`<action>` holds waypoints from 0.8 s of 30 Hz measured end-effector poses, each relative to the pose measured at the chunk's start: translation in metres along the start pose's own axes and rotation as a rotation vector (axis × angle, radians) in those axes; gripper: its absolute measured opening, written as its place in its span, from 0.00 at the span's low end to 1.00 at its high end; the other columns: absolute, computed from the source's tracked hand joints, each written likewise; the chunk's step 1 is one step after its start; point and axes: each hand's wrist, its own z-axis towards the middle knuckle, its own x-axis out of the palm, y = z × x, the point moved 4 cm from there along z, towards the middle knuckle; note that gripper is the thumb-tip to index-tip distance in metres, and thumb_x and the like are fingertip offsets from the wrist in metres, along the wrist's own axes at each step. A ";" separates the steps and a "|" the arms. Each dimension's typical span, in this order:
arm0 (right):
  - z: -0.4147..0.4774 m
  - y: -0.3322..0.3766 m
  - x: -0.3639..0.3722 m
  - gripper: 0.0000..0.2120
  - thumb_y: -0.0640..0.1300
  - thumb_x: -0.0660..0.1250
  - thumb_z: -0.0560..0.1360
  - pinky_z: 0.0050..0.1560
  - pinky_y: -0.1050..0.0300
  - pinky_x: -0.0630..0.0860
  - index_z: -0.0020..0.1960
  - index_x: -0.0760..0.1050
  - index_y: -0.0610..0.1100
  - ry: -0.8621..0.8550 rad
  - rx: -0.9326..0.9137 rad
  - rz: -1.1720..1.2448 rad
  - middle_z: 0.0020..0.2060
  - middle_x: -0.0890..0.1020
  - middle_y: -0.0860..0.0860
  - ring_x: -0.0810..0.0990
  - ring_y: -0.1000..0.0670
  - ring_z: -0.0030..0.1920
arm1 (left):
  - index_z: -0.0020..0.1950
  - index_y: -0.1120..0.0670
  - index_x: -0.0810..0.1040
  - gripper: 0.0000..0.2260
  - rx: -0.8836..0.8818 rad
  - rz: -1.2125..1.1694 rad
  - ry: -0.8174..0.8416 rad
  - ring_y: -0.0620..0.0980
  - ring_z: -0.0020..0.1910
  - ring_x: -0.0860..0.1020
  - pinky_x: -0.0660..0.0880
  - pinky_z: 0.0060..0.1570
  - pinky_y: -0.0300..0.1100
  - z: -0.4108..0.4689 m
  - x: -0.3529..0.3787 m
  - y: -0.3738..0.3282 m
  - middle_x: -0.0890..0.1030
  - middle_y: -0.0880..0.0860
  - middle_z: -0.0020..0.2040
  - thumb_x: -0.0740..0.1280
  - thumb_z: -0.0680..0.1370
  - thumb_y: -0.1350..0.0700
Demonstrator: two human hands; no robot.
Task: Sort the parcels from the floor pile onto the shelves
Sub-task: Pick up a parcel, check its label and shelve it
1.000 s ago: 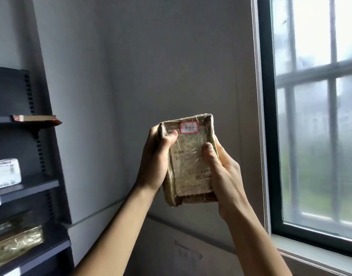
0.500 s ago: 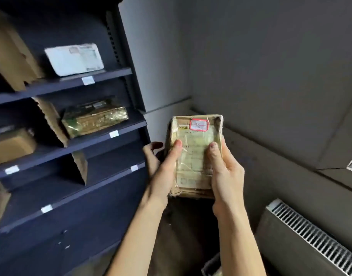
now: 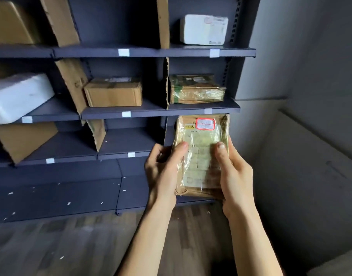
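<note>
A flat brown parcel (image 3: 201, 162) wrapped in clear tape, with a red-bordered label at its top, stands upright in front of me. My left hand (image 3: 161, 172) grips its left edge, thumb across the front. My right hand (image 3: 234, 176) grips its right edge the same way. The parcel is held just before the lower right compartment of the dark blue shelf unit (image 3: 143, 111), its top reaching the shelf edge above. That compartment is mostly hidden behind the parcel.
Cardboard dividers (image 3: 73, 84) split the shelves into compartments. On the shelves sit a brown box (image 3: 113, 92), a taped parcel (image 3: 196, 89), a white parcel (image 3: 205, 29) and a white foam box (image 3: 17, 96). A grey wall (image 3: 310, 96) is to the right; wooden floor (image 3: 81, 246) lies below.
My view swung from the window and wall to face the shelf unit. Both hands kept hold of the parcel, which is now in front of the lower right compartment.
</note>
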 end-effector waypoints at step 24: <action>0.086 -0.138 0.231 0.24 0.59 0.72 0.78 0.71 0.45 0.76 0.72 0.78 0.53 0.321 0.264 0.021 0.70 0.80 0.54 0.80 0.53 0.68 | 0.39 0.56 0.84 0.15 -0.128 0.127 -0.313 0.55 0.44 0.82 0.79 0.51 0.59 0.166 -0.201 -0.004 0.87 0.60 0.46 0.83 0.64 0.48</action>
